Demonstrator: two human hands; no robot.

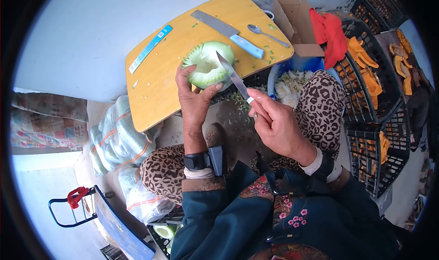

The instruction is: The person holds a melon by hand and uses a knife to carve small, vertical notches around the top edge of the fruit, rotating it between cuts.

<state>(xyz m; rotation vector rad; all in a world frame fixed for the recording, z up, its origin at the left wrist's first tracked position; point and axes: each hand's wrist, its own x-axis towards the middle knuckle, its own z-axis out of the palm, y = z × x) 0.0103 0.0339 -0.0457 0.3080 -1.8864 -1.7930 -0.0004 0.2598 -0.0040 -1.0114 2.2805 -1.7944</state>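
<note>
A hollowed pale green melon is tilted at the front edge of the yellow table, its opening facing me. Narrow notches run along the left part of its rim. My left hand grips it from the left and below, thumb on the near side and fingers at the rim. In my right hand is a small paring knife, held by its handle with the blade pointing up and left. Its tip overlaps the melon's right rim in this view. Behind the melon lies a cleaver with a blue handle.
On the table lie a spoon and a blue-and-white strip. A blue bucket with scraps stands below its right edge. Black crates with orange peelings stack at right, near a cardboard box. Plastic-wrapped bags sit left.
</note>
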